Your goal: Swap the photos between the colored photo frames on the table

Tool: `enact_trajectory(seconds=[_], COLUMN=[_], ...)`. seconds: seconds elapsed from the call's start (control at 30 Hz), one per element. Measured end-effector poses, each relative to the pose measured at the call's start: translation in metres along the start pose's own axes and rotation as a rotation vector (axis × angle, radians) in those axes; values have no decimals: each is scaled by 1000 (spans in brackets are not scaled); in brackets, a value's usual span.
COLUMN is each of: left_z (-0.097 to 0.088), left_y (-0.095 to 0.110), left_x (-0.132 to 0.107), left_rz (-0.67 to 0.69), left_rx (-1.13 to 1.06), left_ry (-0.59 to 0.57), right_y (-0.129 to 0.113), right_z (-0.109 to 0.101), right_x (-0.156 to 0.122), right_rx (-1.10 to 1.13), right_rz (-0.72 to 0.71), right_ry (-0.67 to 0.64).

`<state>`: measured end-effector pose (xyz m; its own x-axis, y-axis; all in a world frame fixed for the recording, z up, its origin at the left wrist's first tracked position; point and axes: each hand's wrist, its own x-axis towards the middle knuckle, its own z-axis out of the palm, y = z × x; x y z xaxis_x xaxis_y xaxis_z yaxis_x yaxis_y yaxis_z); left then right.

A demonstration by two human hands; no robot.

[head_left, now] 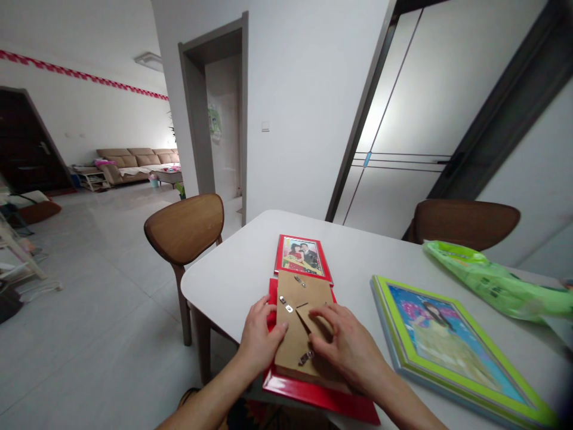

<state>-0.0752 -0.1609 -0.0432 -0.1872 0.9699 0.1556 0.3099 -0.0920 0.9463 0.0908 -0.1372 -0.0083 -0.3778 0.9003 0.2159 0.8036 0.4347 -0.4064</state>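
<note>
A red frame (313,395) lies back-up on the table's near edge (224,307); the left hand (262,333) rests on its left side, thumb spread, while the right hand (348,339) curls parted fingers at the brown flap (313,323).

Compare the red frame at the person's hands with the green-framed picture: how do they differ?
The red frame has brown backing with metal fittings facing up on it, while the green-framed picture shows its image side up. The left hand and right hand are at the red frame; neither is at the green-framed picture. The rims differ: glossy red against lime green. Both are on the white table.
</note>
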Motion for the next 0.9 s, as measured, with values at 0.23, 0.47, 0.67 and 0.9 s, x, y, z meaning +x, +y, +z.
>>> enact_trajectory(seconds=[0.23,0.47,0.67,0.9], left_z=[-33,-106,-122,-94], left_y=[-11,-48,-62,-22], left_x=[16,24,30,21], left_rz=[-197,-316,-268,-28], left_rx=[-262,-126,189,442], left_ry=[42,120,147,156], right_y=[16,63,60,51], right_z=[-9,17,15,6], right_x=[8,1,6,-4], right_rx=[167,-69,20,1113], right_rz=[22,249,359,614], right_ry=[147,-33,-24,-70])
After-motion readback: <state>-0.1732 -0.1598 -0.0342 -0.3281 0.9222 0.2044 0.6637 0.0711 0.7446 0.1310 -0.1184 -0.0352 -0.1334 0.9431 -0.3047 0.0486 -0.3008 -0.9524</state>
